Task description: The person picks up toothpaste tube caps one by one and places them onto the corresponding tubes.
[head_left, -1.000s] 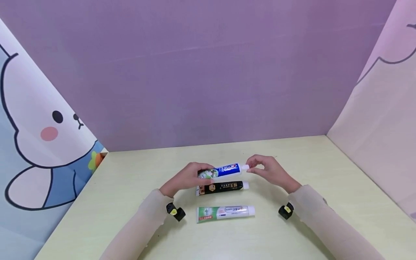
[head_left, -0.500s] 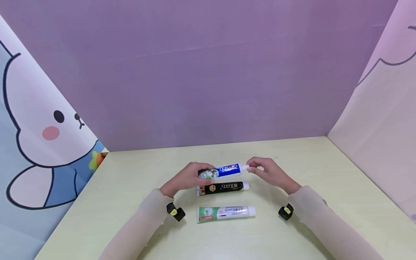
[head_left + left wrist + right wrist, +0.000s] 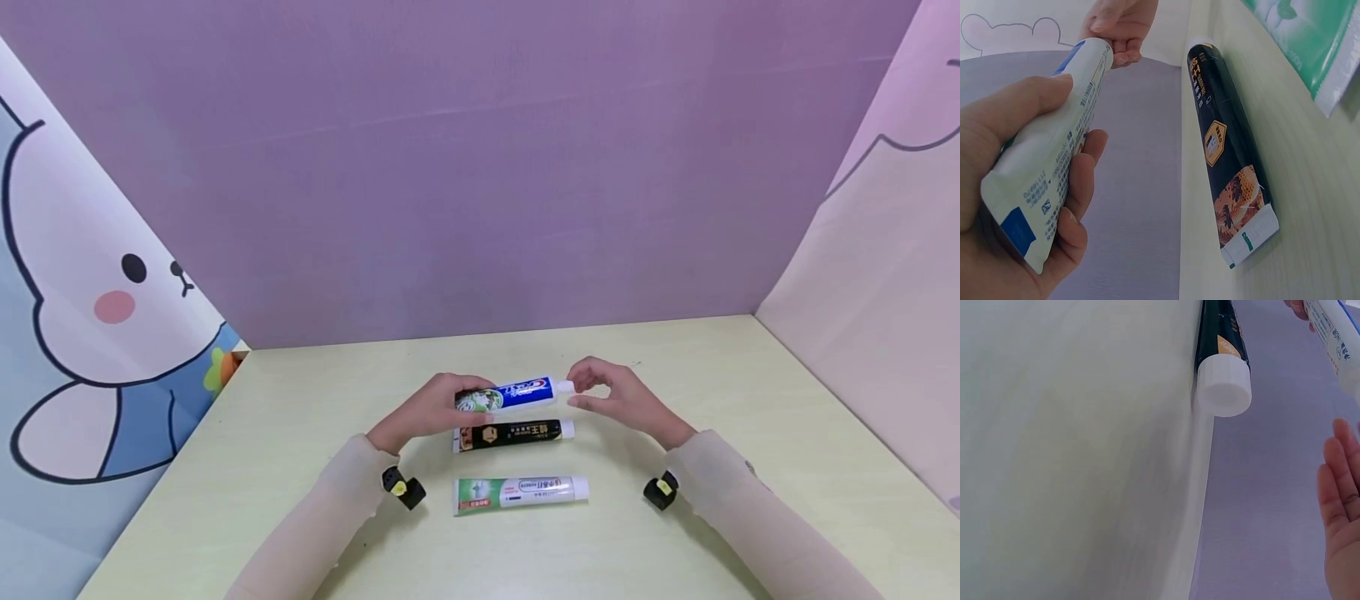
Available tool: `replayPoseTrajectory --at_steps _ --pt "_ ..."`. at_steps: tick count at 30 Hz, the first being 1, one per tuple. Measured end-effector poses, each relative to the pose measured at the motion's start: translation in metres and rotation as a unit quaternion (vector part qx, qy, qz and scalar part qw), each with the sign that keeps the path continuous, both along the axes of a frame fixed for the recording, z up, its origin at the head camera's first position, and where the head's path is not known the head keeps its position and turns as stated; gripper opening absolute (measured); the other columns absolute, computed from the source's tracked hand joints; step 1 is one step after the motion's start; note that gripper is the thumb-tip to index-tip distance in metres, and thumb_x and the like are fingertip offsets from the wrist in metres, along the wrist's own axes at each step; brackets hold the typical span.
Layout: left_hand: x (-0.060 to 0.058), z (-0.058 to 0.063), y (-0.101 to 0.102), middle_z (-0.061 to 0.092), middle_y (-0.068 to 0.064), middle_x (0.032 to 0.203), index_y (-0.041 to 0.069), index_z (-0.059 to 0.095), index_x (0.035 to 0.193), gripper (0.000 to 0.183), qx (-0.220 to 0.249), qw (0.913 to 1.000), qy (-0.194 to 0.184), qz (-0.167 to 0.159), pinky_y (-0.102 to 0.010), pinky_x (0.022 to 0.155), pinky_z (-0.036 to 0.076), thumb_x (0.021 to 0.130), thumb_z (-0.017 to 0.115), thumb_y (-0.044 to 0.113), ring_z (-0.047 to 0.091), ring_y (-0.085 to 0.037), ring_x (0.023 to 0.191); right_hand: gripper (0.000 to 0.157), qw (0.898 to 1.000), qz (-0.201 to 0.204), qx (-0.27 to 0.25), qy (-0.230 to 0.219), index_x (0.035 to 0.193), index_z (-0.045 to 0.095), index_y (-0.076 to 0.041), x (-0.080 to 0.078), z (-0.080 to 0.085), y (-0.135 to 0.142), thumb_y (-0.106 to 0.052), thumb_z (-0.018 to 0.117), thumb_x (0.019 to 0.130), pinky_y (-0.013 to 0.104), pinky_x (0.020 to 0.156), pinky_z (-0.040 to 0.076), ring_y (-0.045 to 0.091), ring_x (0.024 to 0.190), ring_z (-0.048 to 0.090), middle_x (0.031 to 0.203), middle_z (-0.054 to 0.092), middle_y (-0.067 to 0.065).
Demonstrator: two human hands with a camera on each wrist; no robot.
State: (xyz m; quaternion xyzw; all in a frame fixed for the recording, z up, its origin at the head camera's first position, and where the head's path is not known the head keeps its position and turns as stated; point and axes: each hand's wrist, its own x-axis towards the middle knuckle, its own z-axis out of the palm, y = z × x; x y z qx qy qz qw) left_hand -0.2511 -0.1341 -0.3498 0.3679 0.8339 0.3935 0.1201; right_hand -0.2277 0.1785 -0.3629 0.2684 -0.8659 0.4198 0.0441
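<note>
My left hand [image 3: 431, 408] grips the flat-ended half of a blue, white and green toothpaste tube [image 3: 528, 393], held above the table and slanting slightly up to the right. The tube's white cap [image 3: 565, 387] points toward my right hand [image 3: 628, 398]. The thumb and forefinger of that hand stand spread around the cap, with a gap visible between them. The right wrist view catches its other fingers [image 3: 1338, 481] only at the edge, fairly straight. Just below the held tube lies a black toothpaste tube [image 3: 521, 433] with a white cap [image 3: 1224, 387].
Nearer the front, a green and white toothpaste tube [image 3: 525, 492] lies on the pale table [image 3: 645, 550], its cap to the right. A purple panel [image 3: 480, 183] rises behind the table. Cartoon-printed panels [image 3: 97, 317] flank it on both sides.
The right thumb and forefinger, earlier pinched at the cap, have moved apart around it. The left hand and its toothpaste tube have stayed nearly still.
</note>
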Motion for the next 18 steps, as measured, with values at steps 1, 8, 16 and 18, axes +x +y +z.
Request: replayPoseTrajectory --at_steps 1,8,16,18 --pt "-0.0004 -0.0003 -0.0004 0.066 -0.004 0.108 0.008 0.061 0.123 0.041 0.0 1.0 -0.002 0.0 -0.027 0.077 0.05 0.086 0.07 0.023 0.06 -0.01 0.085 0.028 1.0 0.003 -0.002 0.007 0.106 0.06 -0.004 0.0004 0.0003 0.0 -0.015 0.072 0.083 0.048 0.086 0.047 0.016 0.089 0.06 0.098 0.064 0.006" --pt "-0.0016 -0.0018 -0.0003 0.066 -0.004 0.109 0.009 0.061 0.123 0.041 0.002 0.9999 -0.011 0.001 -0.027 0.078 0.049 0.086 0.07 0.025 0.06 -0.011 0.086 0.025 0.998 0.001 0.007 0.06 0.1 0.062 -0.01 0.0007 0.0013 -0.003 -0.009 0.075 0.079 0.041 0.084 0.049 0.015 0.087 0.06 0.097 0.064 -0.001" --pt "-0.0012 -0.0006 -0.0001 0.066 -0.005 0.11 0.009 0.061 0.122 0.04 0.007 0.9998 -0.016 -0.005 -0.029 0.08 0.049 0.086 0.07 0.022 0.06 -0.012 0.087 0.016 0.997 -0.013 0.002 0.075 0.092 0.067 -0.014 0.0029 0.0047 -0.0039 -0.009 0.075 0.079 0.037 0.08 0.047 0.016 0.082 0.06 0.089 0.066 -0.005" --pt "-0.0012 -0.0007 -0.0001 0.066 -0.005 0.11 0.009 0.061 0.122 0.04 0.006 0.9998 -0.016 -0.003 -0.03 0.081 0.049 0.086 0.07 0.022 0.06 -0.012 0.088 0.014 0.998 -0.016 0.002 0.067 0.091 0.067 -0.014 0.0029 0.0057 -0.0039 -0.01 0.075 0.08 0.04 0.081 0.045 0.014 0.082 0.059 0.088 0.066 -0.006"
